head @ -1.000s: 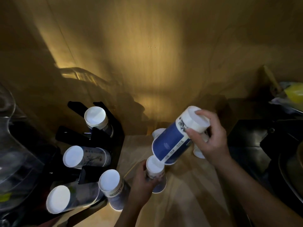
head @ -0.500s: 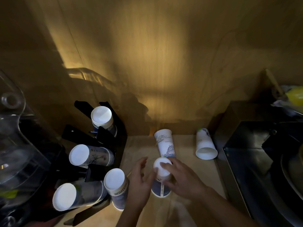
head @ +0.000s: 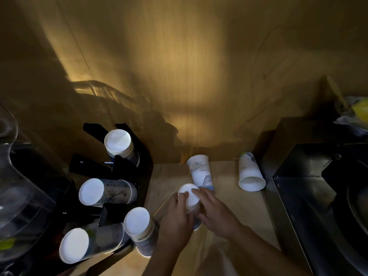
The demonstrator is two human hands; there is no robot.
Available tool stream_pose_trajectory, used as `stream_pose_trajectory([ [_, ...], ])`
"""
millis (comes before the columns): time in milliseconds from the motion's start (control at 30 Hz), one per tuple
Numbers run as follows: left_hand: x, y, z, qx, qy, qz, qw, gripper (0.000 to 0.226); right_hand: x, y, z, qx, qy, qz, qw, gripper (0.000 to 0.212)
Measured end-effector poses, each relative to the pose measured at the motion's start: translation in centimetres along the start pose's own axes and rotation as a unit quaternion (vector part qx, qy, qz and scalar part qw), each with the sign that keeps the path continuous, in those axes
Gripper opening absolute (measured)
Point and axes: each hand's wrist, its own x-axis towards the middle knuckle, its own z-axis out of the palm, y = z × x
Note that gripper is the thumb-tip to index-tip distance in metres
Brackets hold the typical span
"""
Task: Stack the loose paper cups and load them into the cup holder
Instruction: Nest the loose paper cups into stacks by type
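A small stack of upside-down paper cups (head: pixel 189 198) stands on the wooden counter, its white base facing up. My left hand (head: pixel 177 222) grips its left side and my right hand (head: pixel 216 213) presses on its top and right side. Behind it a white cup with a blue drawing (head: pixel 200 172) stands upside down. Another white cup (head: pixel 251 175) lies on its side further right, mouth toward me. The black cup holder (head: pixel 139 156) on the left carries three cup stacks (head: pixel 107 193). One more upside-down cup stack (head: pixel 142 232) stands beside the holder.
A clear plastic jug (head: pixel 18 196) sits at the far left. A dark metal appliance (head: pixel 318 196) fills the right side, close to the lying cup. A wooden wall (head: pixel 179 76) closes the back. A yellow item (head: pixel 361 108) lies at the far right.
My right hand brought the blue cups down onto the cup held by my left hand. Both hands now close around the joined stack. The white drawn cup behind it came into view.
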Motion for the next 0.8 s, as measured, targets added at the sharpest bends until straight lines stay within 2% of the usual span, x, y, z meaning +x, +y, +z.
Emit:
stream_pose_trajectory([
  [67,0.8,0.2,0.1,0.038,0.0,-0.016,0.999,0.043,0.5,-0.3,0.4,0.001,0.031,0.005,1.0,0.053],
  [167,3.3,0.7,-0.3,0.041,0.004,-0.078,0.996,0.043,1.4,-0.4,0.3,0.03,0.123,0.012,0.992,0.044],
  [267,6.2,1.0,-0.8,0.057,0.009,-0.126,0.99,0.045,2.1,1.0,0.0,0.019,0.155,0.076,0.985,0.044],
  [367,8.7,0.9,-1.3,0.03,0.023,-0.129,0.991,0.046,2.8,3.2,-0.3,0.028,0.152,0.142,0.978,0.04],
  [500,11.0,0.3,-1.4,0.009,0.022,-0.158,0.987,0.053,3.6,5.5,-0.3,0.002,0.106,0.232,0.967,0.038],
  [633,11.5,-1.0,-0.7,0.02,0.042,-0.152,0.987,0.052,4.8,6.6,0.4,-0.004,0.067,0.305,0.95,0.054],
  [800,11.8,-2.2,-0.2,0.025,0.055,-0.151,0.987,0.048,6.3,7.0,1.5,0.025,0.036,0.347,0.937,0.074],
])
